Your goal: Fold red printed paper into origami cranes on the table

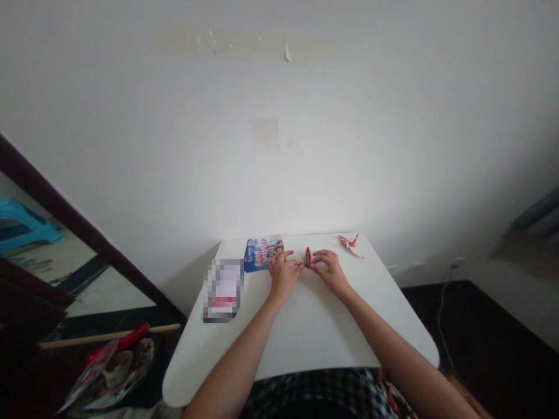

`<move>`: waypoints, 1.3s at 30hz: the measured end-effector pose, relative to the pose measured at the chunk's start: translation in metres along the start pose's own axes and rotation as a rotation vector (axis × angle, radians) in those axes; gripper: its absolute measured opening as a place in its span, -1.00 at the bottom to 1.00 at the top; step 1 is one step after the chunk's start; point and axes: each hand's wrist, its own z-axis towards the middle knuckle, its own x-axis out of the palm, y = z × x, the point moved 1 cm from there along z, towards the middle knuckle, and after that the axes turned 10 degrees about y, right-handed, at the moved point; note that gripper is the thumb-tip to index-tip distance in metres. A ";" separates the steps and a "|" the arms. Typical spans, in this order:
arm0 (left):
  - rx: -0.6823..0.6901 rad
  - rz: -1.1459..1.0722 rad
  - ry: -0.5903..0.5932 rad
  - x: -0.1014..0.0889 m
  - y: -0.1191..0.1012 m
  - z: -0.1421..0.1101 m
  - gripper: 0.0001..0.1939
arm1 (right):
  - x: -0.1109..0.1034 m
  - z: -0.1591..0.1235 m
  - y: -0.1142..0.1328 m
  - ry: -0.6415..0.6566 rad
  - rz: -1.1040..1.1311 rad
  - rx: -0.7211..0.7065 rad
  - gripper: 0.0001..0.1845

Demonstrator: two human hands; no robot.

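Between my two hands, above the middle of the white table, is a small piece of folded paper (pixel 307 256), red on one side and pale on the other. My left hand (pixel 285 272) pinches its lower left edge between thumb and fingertips. On the opposite side, my right hand (pixel 329 270) pinches the right edge with thumb and forefinger. A folded paper crane (pixel 349 243) in red, orange and white lies at the table's back right corner. Just behind my left hand is a blue printed leaflet (pixel 257 256).
A pixelated, phone-shaped item (pixel 225 291) lies on the left of the white table (pixel 314 343). The table's back edge meets a white wall (pixel 371 116). On the floor at left stands a bin (pixel 124 366) with litter. A cable (pixel 442 314) runs down at right.
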 end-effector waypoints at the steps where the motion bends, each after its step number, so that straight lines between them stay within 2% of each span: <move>1: -0.003 -0.003 -0.005 0.000 0.000 0.000 -0.95 | 0.000 0.000 0.000 0.014 0.004 -0.004 -0.74; 8: -0.001 0.000 0.005 0.000 -0.001 -0.001 -0.95 | -0.002 0.002 0.000 0.033 0.049 0.000 -0.80; 16: 0.039 0.082 0.028 -0.004 -0.004 -0.005 -0.92 | -0.002 0.000 0.005 0.065 0.156 0.103 -0.78; 22: 0.042 0.117 0.029 -0.006 -0.009 -0.007 -0.81 | -0.003 0.000 0.002 0.037 0.160 0.121 -0.74; 32: 0.042 0.104 -0.001 -0.003 -0.008 -0.007 -0.93 | -0.002 0.001 0.001 0.018 0.120 0.097 -0.74; 39: -0.003 0.016 0.011 -0.001 -0.006 -0.003 -0.95 | -0.002 0.001 0.002 0.005 0.231 0.166 -0.60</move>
